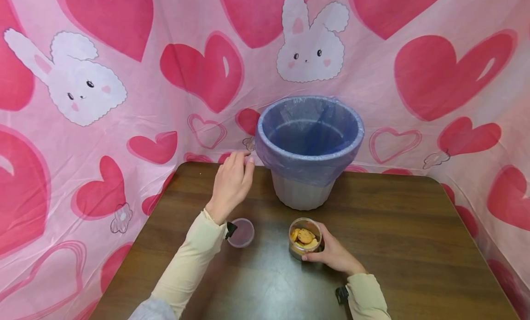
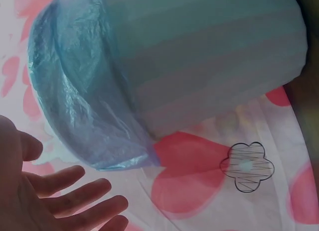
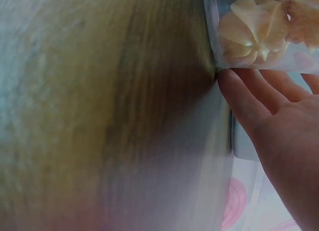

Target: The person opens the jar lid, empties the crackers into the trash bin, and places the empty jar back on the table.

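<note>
In the head view my right hand [image 1: 336, 254] grips a clear round jar [image 1: 296, 253] at its right side, thumb in front. Inside the uncovered jar are several cookies [image 1: 305, 236]; the right wrist view shows a swirled cookie [image 3: 254, 34] through the wall. My left hand [image 1: 233, 183] is raised to the left of the trash can [image 1: 304, 196], holding nothing. Its fingers [image 2: 82, 196] are spread and slightly bent in the left wrist view, apart from the blue bag [image 2: 84, 91] over the can's rim. A round translucent lid [image 1: 241, 233] lies under the left wrist.
The trash can stands upright near the back edge of the brown wooden table [image 1: 397, 219], behind the jar. A pink cloth [image 1: 265, 71] with hearts and rabbits hangs around the back and sides. Small black straps sit at both wrists.
</note>
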Demonstrator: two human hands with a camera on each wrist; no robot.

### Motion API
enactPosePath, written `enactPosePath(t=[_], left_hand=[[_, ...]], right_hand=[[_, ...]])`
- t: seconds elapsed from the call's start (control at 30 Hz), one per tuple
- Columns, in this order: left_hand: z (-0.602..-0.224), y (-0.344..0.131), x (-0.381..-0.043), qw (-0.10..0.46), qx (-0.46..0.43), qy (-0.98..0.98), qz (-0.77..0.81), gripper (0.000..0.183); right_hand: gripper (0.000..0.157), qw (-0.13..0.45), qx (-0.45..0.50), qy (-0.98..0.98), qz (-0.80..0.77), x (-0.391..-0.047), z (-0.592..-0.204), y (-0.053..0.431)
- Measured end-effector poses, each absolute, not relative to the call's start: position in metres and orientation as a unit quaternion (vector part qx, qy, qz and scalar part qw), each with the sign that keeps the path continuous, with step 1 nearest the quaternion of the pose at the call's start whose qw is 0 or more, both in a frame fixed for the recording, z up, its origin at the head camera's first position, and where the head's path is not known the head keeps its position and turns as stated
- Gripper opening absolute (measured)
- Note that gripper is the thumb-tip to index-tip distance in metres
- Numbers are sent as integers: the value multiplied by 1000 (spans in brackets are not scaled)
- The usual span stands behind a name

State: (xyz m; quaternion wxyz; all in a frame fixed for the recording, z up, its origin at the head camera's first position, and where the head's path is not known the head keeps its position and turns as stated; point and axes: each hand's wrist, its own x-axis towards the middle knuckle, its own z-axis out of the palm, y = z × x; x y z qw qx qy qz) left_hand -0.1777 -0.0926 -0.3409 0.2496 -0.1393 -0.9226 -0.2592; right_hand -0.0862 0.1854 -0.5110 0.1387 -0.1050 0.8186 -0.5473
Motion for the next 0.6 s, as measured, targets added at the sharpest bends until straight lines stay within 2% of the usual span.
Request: enactPosePath(t=[0.6], left_hand=[[-323,-64,-197,222,-164,-922,-273,64]], right_hand=[[94,134,-106,817,-551,-86,-512,186]])
